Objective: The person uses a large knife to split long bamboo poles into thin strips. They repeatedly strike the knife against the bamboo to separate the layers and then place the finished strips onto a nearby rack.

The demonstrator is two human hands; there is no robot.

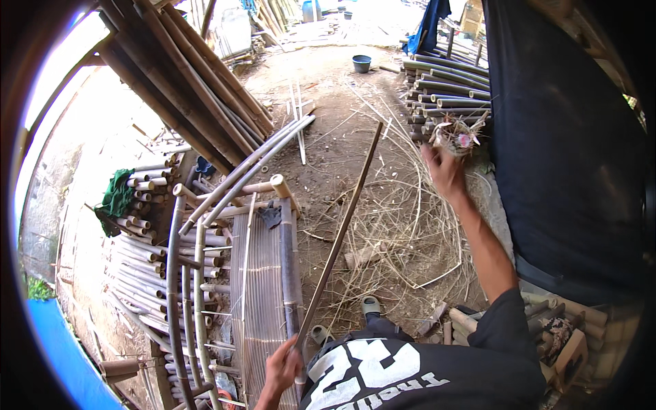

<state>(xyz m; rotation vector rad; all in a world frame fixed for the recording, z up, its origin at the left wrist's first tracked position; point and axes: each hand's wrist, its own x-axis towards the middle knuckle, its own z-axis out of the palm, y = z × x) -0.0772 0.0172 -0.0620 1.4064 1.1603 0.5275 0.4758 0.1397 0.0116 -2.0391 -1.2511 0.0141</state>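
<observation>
My left hand, low in the view, is closed around the lower end of a long, narrow bamboo strip. The strip slants away from me over the littered ground, its far end up and to the right. Raised at the end of my outstretched arm, my right hand looks closed. A faint dark smear beyond its fingers hides what it holds. Just past that hand is a clump of dry scraps with a pink item. Left of the strip stands a bamboo bench with a slatted seat.
Thin bamboo shavings cover the ground ahead. Cut poles are stacked at the far right beside a black sheet. Thick poles lean at upper left; more lie under a green cloth. A dark bucket stands farther off.
</observation>
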